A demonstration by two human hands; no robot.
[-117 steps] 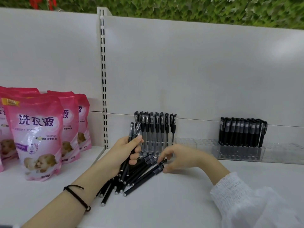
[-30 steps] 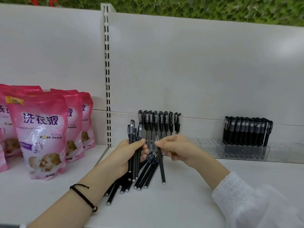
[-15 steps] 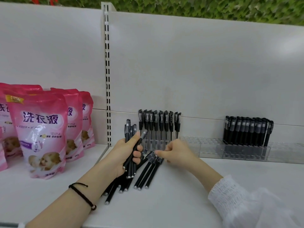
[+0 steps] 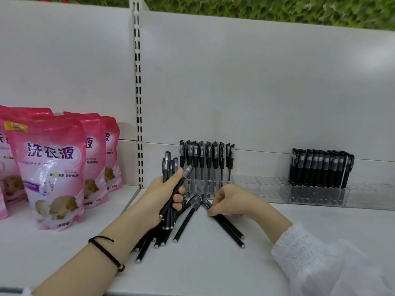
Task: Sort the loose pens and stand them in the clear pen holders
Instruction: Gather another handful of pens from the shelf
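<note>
The left hand (image 4: 160,199) gripped a bundle (image 4: 167,165) upright, likely gathered for the holder (image 4: 267,186) at one o'clock, while the right hand (image 4: 228,201) pinched two pens (image 4: 229,229) beside the pile (image 4: 184,223).

Black pens (image 4: 186,221) lie heaped before the partly filled clear holders (image 4: 267,189).

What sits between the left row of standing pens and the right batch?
Head view: only empty slots of the clear pen holder; nothing stands in them.
</note>
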